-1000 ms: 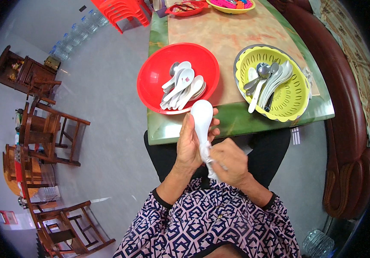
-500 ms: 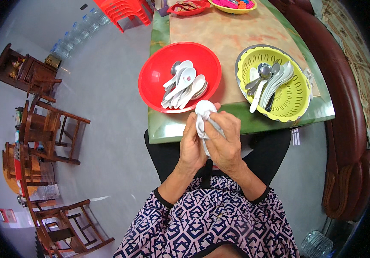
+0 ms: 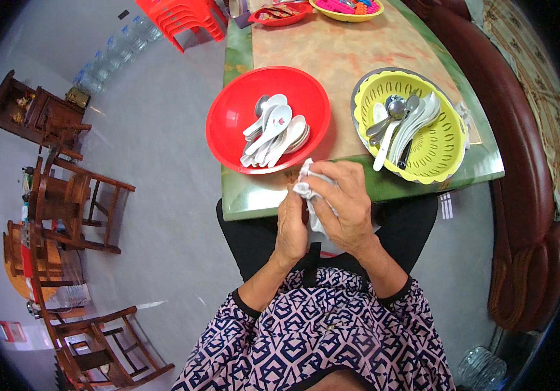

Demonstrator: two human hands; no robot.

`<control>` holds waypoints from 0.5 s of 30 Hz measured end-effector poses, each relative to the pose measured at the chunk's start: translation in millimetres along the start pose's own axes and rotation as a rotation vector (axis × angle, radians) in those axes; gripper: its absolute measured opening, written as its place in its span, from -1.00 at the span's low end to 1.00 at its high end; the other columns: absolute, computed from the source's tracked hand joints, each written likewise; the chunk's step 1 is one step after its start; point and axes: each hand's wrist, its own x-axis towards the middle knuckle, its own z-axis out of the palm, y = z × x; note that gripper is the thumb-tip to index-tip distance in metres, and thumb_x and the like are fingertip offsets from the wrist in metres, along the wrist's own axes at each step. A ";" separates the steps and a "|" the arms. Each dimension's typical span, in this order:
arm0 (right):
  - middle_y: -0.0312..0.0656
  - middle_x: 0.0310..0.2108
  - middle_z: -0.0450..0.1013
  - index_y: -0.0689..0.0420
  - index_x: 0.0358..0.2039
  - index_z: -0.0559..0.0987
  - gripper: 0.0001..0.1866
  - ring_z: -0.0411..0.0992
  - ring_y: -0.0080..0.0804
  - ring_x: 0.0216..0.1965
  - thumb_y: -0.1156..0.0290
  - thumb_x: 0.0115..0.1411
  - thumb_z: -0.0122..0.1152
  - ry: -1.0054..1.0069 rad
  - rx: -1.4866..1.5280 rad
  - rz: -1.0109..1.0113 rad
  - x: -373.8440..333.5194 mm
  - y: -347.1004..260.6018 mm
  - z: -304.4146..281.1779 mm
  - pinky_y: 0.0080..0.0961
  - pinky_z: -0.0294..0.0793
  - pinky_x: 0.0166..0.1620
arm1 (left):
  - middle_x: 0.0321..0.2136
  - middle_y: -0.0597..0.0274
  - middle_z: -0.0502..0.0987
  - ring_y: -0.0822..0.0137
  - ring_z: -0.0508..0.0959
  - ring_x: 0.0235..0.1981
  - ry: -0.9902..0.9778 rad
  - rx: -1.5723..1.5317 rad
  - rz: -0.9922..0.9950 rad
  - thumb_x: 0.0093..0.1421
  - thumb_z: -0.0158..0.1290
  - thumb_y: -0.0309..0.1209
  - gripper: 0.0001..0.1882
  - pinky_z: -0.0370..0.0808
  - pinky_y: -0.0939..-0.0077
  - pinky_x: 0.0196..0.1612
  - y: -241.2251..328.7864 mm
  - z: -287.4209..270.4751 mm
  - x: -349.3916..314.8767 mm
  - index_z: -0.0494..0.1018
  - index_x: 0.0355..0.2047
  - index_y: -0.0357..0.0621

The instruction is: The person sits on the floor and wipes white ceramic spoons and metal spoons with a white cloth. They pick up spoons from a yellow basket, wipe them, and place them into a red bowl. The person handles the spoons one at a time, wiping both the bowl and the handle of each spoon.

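Note:
My right hand (image 3: 346, 207) is closed on a crumpled white cloth (image 3: 308, 186) just off the near edge of the table. Against it, my left hand (image 3: 291, 225) is closed round a white soup spoon, now covered by the cloth and fingers. Just beyond my hands, a red basin (image 3: 228, 117) holds a pile of white soup spoons (image 3: 273, 127) and a metal spoon. To the right, a yellow slotted basket (image 3: 446, 146) contains white soup spoons (image 3: 417, 130), several metal spoons (image 3: 395, 107) and something with a black handle.
A red dish (image 3: 280, 21) and a yellow bowl (image 3: 338, 14) with bright pieces stand at the far end of the marbled table (image 3: 351, 49). A brown leather sofa (image 3: 488, 111) runs along the right. Wooden chairs (image 3: 81, 202) and stacked red stools (image 3: 182, 19) are left.
My right hand has risen a little, bringing the cloth over the spoon's bowl, which showed above my fingers before. My left hand stays nearly in place.

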 end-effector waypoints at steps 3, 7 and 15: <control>-0.09 -0.20 0.42 0.22 -0.24 0.54 -0.74 0.33 -0.11 -0.17 0.60 -0.02 0.15 0.011 0.095 0.142 8.6 3.6 3.2 -0.30 0.33 -0.10 | -0.23 0.33 0.40 0.59 0.35 -0.25 -0.063 0.168 0.087 0.37 -0.37 -0.11 -0.54 0.28 0.65 -0.21 5.3 1.7 -6.2 0.30 -0.02 -0.22; -0.01 -0.13 0.39 0.28 -0.14 0.49 -0.71 0.29 -0.03 -0.11 0.51 0.10 0.09 0.070 0.155 0.301 0.2 10.4 16.8 -0.24 0.28 -0.02 | -0.13 0.30 0.39 0.51 0.38 -0.15 -0.059 0.024 0.078 0.37 -0.35 -0.15 -0.57 0.31 0.58 -0.08 5.2 6.1 1.6 0.26 0.04 -0.20; 0.10 0.02 0.28 0.34 0.07 0.34 -0.50 0.23 -0.02 0.02 0.53 0.08 0.08 0.037 0.054 0.270 -26.8 -10.4 30.1 -0.24 0.20 0.09 | -0.13 0.28 0.40 0.45 0.41 -0.11 -0.040 -0.375 0.075 0.38 -0.33 -0.23 -0.66 0.35 0.51 -0.02 6.0 5.9 17.6 0.25 0.02 -0.14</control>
